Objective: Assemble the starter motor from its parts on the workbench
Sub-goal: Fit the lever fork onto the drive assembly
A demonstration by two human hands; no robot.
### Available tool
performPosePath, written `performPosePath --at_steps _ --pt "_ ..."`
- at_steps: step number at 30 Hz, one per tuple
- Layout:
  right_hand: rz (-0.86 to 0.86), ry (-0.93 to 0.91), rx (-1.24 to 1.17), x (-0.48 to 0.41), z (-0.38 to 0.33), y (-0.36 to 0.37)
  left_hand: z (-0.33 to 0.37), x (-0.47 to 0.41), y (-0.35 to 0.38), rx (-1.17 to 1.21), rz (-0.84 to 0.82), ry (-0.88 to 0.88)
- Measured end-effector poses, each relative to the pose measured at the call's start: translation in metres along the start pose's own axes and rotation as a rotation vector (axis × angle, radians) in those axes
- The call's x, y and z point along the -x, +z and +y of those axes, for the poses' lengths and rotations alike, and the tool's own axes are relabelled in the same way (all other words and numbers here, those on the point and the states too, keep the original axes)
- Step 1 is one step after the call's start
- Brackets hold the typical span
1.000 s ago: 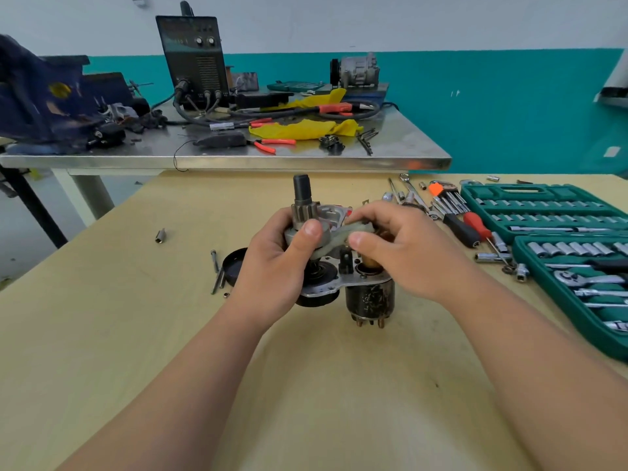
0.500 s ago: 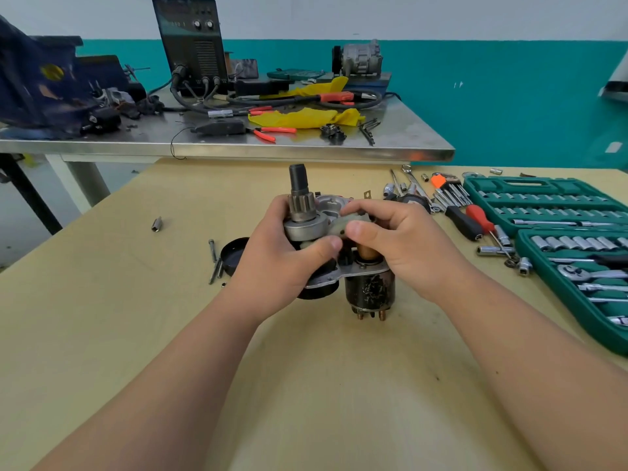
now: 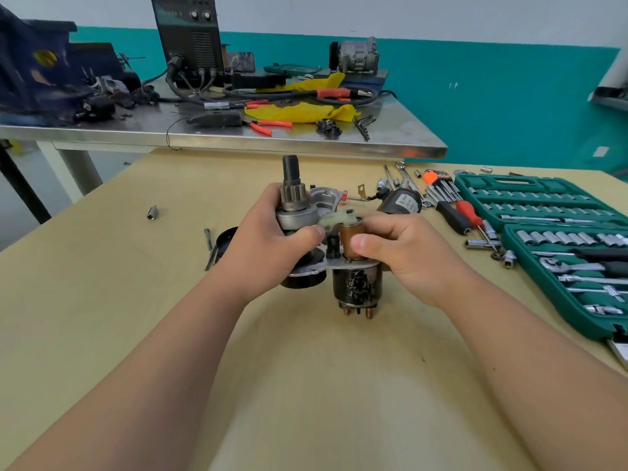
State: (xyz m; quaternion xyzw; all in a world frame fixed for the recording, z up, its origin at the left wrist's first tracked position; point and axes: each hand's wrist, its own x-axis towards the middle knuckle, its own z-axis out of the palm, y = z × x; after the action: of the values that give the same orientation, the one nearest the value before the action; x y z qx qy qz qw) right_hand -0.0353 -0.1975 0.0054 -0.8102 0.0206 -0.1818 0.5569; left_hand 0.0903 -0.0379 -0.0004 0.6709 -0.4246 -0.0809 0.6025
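While the half-built starter motor (image 3: 302,280) sat low over the bench (image 3: 306,385), the step in hand looked to be seating the white shift fork (image 3: 336,217) between drive and plunger. The black solenoid (image 3: 356,283) hung under the metal plate (image 3: 363,265); whether its copper terminals touched the bench could not be told.

Up and to the left of the solenoid, the left hand (image 3: 268,246) was curled round the drive clutch (image 3: 295,217), with the thumb pressed on the clutch's lower edge. Directly above the solenoid, the right hand (image 3: 404,253) pinched the copper-brown plunger (image 3: 350,237) between thumb and fingers.

To do this well, the left hand probably needed to hold the clutch dead steady. The right hand could then work the plunger straight along the solenoid's bore, never cocked, until the fork's end caught the plunger's tip. Small turns of the plunger would likely have served better than force, since a plastic fork could crack or slip off.

The aluminium nose housing (image 3: 324,198) lay behind the solenoid, and loose bolts (image 3: 209,246) lay well to its left. Both were probably wanted only once the fork sat true
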Motion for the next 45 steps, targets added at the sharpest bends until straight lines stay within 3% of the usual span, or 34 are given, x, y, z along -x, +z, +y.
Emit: performPosePath --at_steps 10,15,20,28,38,45 --pt "-0.028 0.055 0.283 0.008 0.005 -0.002 0.008 0.0 -0.001 -0.065 -0.032 -0.009" --pt "0.034 -0.267 0.409 0.011 0.009 0.019 0.012 0.001 0.001 -0.036 -0.053 0.004" --pt "0.246 -0.3 0.391 0.01 0.014 0.03 0.009 0.0 -0.002 0.049 -0.082 -0.07" --pt "0.258 -0.298 0.354 0.009 0.017 0.027 0.007 0.001 0.0 -0.015 -0.049 -0.079" --pt "0.228 0.013 0.098 0.007 0.013 0.026 0.01 0.0 0.005 -0.025 -0.045 -0.074" --pt "0.267 0.071 0.093 0.005 0.011 0.028 0.011 -0.002 0.004 -0.012 -0.068 -0.087"
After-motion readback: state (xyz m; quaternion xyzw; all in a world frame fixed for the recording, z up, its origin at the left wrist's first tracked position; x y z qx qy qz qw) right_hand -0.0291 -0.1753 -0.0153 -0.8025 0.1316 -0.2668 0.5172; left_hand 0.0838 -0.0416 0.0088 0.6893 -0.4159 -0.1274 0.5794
